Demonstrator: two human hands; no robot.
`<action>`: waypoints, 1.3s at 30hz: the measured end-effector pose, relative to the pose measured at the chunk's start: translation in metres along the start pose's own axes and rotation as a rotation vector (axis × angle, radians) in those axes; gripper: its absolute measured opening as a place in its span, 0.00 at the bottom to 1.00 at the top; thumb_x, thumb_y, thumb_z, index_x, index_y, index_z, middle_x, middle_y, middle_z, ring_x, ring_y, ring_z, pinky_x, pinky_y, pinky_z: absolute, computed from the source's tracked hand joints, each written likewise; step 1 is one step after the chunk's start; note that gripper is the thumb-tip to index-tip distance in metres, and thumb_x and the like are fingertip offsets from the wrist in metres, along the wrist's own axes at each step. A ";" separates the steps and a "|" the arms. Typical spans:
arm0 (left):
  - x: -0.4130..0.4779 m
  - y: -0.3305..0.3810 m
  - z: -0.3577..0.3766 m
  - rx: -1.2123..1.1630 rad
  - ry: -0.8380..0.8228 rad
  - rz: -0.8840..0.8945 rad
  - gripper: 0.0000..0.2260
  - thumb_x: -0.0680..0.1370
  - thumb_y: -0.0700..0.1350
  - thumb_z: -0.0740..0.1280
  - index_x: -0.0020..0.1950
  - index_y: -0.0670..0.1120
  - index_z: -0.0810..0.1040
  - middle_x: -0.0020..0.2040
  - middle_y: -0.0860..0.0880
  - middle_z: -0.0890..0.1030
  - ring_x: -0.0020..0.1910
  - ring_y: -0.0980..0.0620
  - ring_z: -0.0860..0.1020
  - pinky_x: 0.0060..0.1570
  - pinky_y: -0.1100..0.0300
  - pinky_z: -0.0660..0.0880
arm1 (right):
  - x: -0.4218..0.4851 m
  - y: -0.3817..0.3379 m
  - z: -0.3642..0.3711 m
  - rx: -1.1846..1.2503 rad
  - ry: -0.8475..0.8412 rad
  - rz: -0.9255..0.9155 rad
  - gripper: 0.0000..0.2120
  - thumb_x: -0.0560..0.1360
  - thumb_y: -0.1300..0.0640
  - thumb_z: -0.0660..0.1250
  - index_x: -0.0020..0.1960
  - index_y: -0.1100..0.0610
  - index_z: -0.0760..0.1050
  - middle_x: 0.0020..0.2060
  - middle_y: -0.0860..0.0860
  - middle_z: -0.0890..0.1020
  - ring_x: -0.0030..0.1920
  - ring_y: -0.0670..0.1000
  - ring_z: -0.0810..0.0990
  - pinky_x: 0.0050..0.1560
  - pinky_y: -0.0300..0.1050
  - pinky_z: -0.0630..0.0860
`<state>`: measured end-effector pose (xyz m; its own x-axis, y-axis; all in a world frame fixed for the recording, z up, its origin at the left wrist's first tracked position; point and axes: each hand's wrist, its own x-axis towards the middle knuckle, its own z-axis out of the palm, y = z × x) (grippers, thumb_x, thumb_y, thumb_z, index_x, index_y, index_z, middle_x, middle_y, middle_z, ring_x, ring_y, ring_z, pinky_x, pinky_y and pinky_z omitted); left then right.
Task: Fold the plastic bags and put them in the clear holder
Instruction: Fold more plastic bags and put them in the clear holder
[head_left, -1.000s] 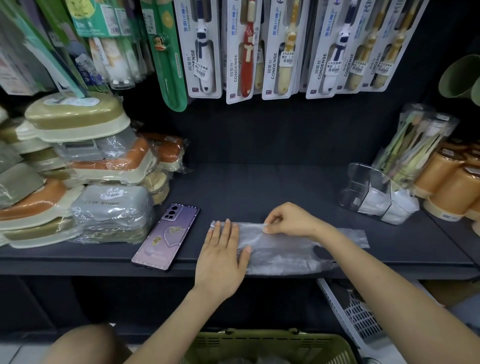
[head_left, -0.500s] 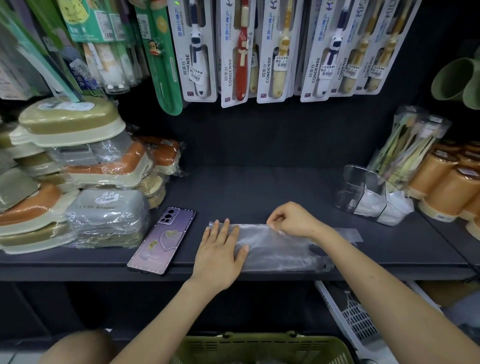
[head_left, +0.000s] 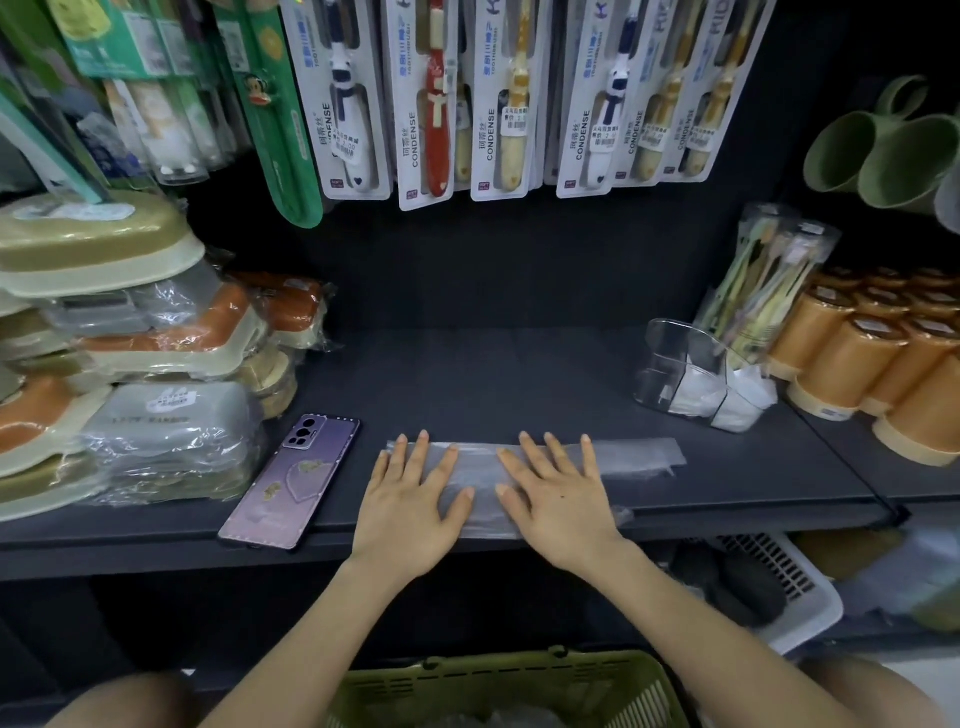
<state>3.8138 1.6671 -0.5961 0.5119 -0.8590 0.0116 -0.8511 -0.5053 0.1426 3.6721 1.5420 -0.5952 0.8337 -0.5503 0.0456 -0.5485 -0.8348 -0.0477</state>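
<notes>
- Your left hand (head_left: 410, 506) and right hand (head_left: 558, 499) lie flat, fingers spread, pressing the plastic bag (head_left: 631, 457) on the shelf (head_left: 519, 384), lower centre.
- Your clear holder (head_left: 691, 376) stands at centre right.

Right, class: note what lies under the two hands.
A flattened plastic bag on the shelf, pressed by the left hand and right hand. Parts beneath the palms are hidden.
</notes>
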 end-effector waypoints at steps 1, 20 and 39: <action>0.000 0.000 0.000 -0.004 -0.002 -0.003 0.42 0.66 0.67 0.28 0.79 0.57 0.46 0.80 0.46 0.44 0.78 0.47 0.41 0.74 0.54 0.35 | -0.006 0.014 -0.001 -0.013 -0.015 0.051 0.49 0.68 0.32 0.18 0.76 0.46 0.60 0.75 0.52 0.63 0.76 0.57 0.59 0.71 0.61 0.34; 0.001 0.001 -0.003 0.009 -0.038 -0.025 0.43 0.65 0.68 0.29 0.79 0.58 0.46 0.79 0.43 0.43 0.78 0.46 0.40 0.74 0.53 0.36 | -0.040 0.015 -0.004 -0.019 -0.028 -0.079 0.36 0.80 0.34 0.37 0.70 0.53 0.71 0.68 0.50 0.74 0.69 0.51 0.72 0.69 0.57 0.51; -0.010 -0.030 -0.033 -0.937 0.128 -0.097 0.17 0.63 0.66 0.63 0.38 0.56 0.83 0.49 0.53 0.84 0.54 0.55 0.79 0.58 0.61 0.69 | -0.029 0.048 -0.032 0.455 0.197 -0.097 0.08 0.77 0.50 0.65 0.43 0.52 0.79 0.34 0.42 0.80 0.37 0.43 0.76 0.41 0.26 0.63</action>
<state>3.8378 1.6934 -0.5678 0.6318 -0.7729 0.0585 -0.3928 -0.2542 0.8838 3.6192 1.5176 -0.5671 0.8277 -0.4992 0.2565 -0.3487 -0.8155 -0.4619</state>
